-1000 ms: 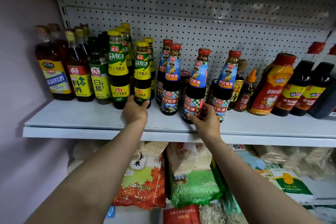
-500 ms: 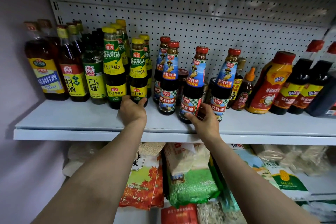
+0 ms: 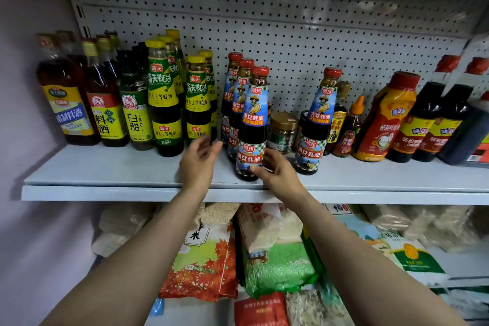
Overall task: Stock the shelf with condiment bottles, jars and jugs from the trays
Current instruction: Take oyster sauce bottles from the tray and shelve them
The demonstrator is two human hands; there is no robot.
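The right hand (image 3: 275, 172) grips the blue-label oyster sauce bottle (image 3: 252, 124) low, near the shelf (image 3: 105, 174) front edge; left hand (image 3: 198, 164) hovers open beside it. Glass probably: heavy, slick, top-heavy; hold the body.

Shelf (image 3: 105, 167): pale grey-blue, backed by a white pegboard (image 3: 291, 21) dotted with dark holes. Oyster sauce bottle (image 3: 252, 124): dark contents, red cap, blue label, green-and-white checked band. Neighbouring bottles (image 3: 165, 98): yellow caps, green-and-yellow labels. Squeeze bottle (image 3: 386, 119): orange-red, red cap. Small jar (image 3: 283, 131): gold lid. Rice bag (image 3: 201, 267): orange maple-leaf pattern.
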